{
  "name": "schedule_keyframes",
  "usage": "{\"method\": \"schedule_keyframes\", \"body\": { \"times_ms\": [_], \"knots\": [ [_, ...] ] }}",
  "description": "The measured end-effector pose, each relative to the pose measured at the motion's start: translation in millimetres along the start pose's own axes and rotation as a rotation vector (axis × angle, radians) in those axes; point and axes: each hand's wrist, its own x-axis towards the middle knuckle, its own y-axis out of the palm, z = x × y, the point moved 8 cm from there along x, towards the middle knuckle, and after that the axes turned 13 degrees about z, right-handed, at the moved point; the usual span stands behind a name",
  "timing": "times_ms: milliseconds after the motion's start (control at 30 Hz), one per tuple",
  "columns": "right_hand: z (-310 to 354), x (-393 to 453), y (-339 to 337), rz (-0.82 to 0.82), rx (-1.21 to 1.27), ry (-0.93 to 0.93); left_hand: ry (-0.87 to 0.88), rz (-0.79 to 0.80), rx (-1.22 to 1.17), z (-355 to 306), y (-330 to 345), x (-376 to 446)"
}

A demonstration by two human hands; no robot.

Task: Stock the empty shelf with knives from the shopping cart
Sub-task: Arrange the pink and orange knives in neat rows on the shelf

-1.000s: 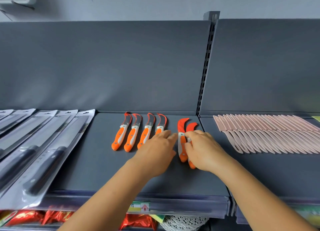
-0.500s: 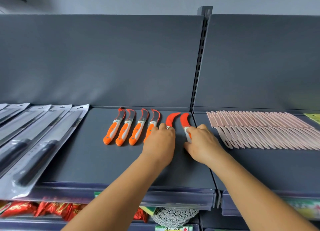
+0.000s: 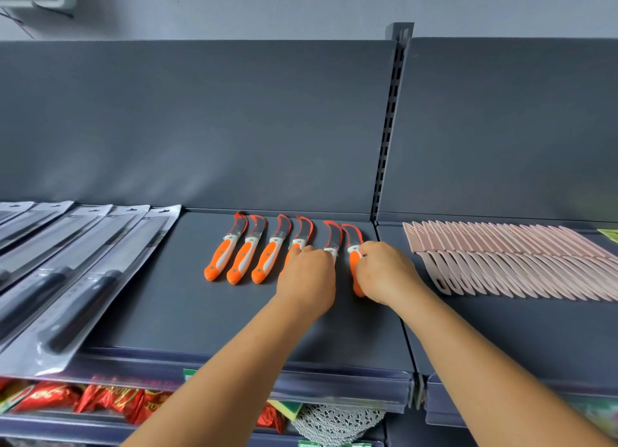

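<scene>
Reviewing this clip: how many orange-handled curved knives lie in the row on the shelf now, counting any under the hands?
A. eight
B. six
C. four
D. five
B: six curved blades show in the row of knives; the left hand covers the handles of the fourth and fifth, and the right hand is at the sixth.

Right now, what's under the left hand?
The left hand covers the handles of the fourth knife and fifth knife; only their blades show. Its grip is hidden.
</scene>
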Motion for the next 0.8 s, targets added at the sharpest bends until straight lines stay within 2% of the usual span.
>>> {"method": "schedule_keyframes", "body": {
  "times_ms": [133,267,400,567,800],
  "knots": [
    [7,-9,4,0.08,-0.041,-0.169,0.189,0.032,-0.021,1,4,-1],
    [9,-15,12,0.202,-0.112,-0.314,0.333,0.235,0.036,1,16,-6],
    [9,-15,14,0.2,-0.111,-0.362,0.32,0.273,0.132,3,21,-1],
    [6,-5,17,0.2,-0.114,-0.338,0.24,0.269,0.126,2,17,1],
    [7,2,18,0.202,-0.146,-0.365,0.223,0.257,0.072,-5,15,2]
  ]
}}
